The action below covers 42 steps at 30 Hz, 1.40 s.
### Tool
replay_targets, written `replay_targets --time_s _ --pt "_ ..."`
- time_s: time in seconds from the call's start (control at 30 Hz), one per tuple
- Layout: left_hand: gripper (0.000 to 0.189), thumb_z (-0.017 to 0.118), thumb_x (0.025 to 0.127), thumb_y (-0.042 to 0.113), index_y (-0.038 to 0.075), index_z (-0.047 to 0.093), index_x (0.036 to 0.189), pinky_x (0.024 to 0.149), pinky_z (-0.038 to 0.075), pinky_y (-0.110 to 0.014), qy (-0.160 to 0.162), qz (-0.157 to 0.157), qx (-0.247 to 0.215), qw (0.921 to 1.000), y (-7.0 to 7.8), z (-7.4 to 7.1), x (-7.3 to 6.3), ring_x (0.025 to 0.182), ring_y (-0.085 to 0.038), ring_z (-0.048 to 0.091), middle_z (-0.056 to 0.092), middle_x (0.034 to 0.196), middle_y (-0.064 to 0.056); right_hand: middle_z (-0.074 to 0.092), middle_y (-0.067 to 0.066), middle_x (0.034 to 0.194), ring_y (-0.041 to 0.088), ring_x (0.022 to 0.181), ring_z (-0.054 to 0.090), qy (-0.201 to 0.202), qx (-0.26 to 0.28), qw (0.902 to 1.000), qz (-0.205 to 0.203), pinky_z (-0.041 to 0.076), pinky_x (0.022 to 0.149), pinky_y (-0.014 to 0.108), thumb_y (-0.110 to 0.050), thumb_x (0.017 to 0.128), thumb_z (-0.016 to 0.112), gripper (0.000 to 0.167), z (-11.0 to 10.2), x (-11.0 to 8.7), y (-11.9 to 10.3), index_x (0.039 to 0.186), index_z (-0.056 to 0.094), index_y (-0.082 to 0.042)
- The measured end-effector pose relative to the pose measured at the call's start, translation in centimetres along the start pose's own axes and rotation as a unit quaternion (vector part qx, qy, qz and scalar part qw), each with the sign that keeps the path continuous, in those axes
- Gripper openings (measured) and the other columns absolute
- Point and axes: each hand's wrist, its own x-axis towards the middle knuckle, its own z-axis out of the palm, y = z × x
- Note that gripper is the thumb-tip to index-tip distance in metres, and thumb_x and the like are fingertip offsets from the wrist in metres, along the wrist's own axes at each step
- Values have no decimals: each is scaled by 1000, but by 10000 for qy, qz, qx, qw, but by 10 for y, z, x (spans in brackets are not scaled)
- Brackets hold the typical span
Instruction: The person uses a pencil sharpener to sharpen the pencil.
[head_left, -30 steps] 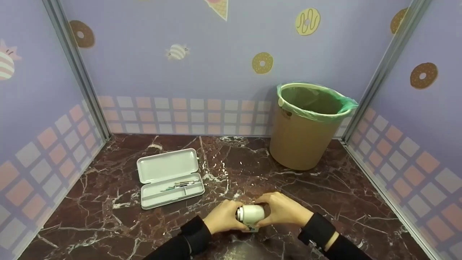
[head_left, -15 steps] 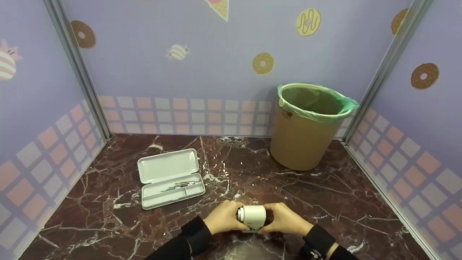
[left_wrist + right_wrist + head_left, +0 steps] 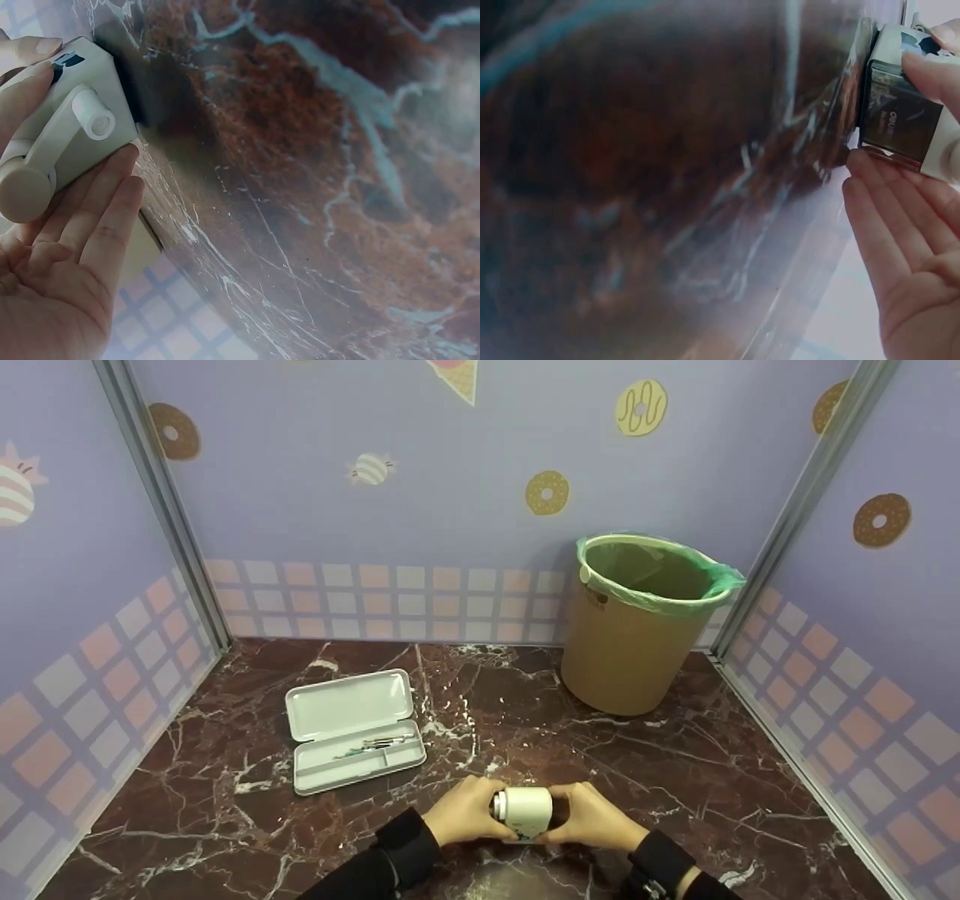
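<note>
A cream, hand-cranked pencil sharpener [image 3: 527, 808] stands on the marble-patterned table near its front, between both hands. My left hand [image 3: 466, 814] holds it at the crank side, thumb on the near face and fingers on the far face. In the left wrist view, the crank handle [image 3: 56, 131] points across the body, and the left fingers lie along the body's lower side there. From the opposite side my right hand [image 3: 596, 819] grips the sharpener with thumb and fingertips. Dark and see-through, the shavings drawer [image 3: 900, 112] sits in the body in the right wrist view.
An opened white pencil case [image 3: 360, 771] lies to the left, its lid [image 3: 351, 705] folded back. Several thin pens or pencils [image 3: 379, 742] rest inside it. At the back right stands a brown bin [image 3: 626, 652] with a green liner. Patterned walls enclose the table.
My right hand has lowered and shifted slightly, and the sharpener has turned a little between the hands. The left hand, pencil case and bin look the same.
</note>
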Motion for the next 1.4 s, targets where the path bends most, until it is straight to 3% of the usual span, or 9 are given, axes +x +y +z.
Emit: replay_targets --time_s 0.57,1.4 --pt "38 94 66 21 4 73 93 63 50 -15 -24 96 -74 9999 -2 -1 -2 65 2 57 77 84 -6 81 3 101 -2 85 70 -77 378 9990 -210 57 77 19 -27 75 90 44 0 1 3 112 75 -8" --pt "38 93 66 20 5 73 94 65 51 -15 -52 127 -109 9998 -2 -1 -3 68 1 60 78 85 -6 81 0 98 -1 86 73 -87 409 9987 -276 59 80 20 -23 74 90 39 1 1 4 108 77 -10"
